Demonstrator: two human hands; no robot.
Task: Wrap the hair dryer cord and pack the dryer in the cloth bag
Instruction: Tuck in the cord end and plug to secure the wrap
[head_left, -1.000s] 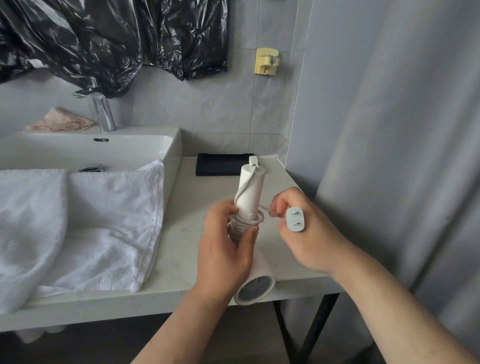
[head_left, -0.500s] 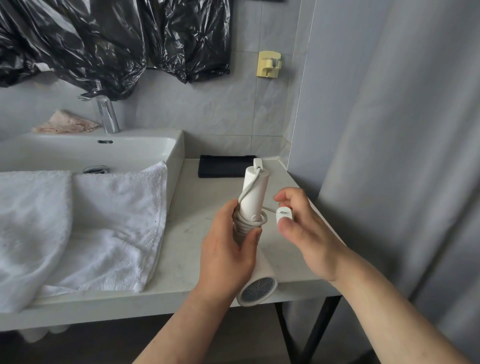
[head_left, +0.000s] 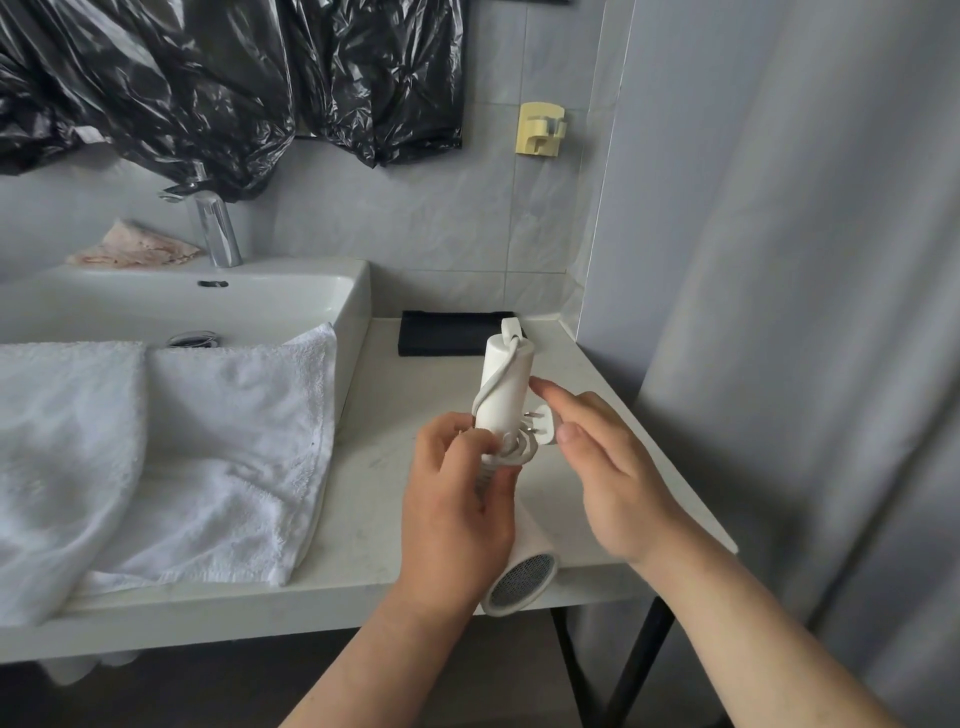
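Note:
A white hair dryer is held over the counter with its handle pointing up and away and its mesh end toward me. My left hand is wrapped around the lower handle, where the white cord is wound in several coils. The white plug sits beside the coils with its prongs toward the handle. My right hand pinches the plug between thumb and forefinger. A folded black cloth, possibly the bag, lies flat at the back of the counter.
A white sink with a chrome tap is at left, with white towels draped over its front. Black plastic bags hang on the tiled wall. A yellow hook is on the wall. A grey curtain fills the right.
My right hand has brought the plug in from the right and turned it, so its prongs now face the handle next to the coils. My left hand keeps its grip.

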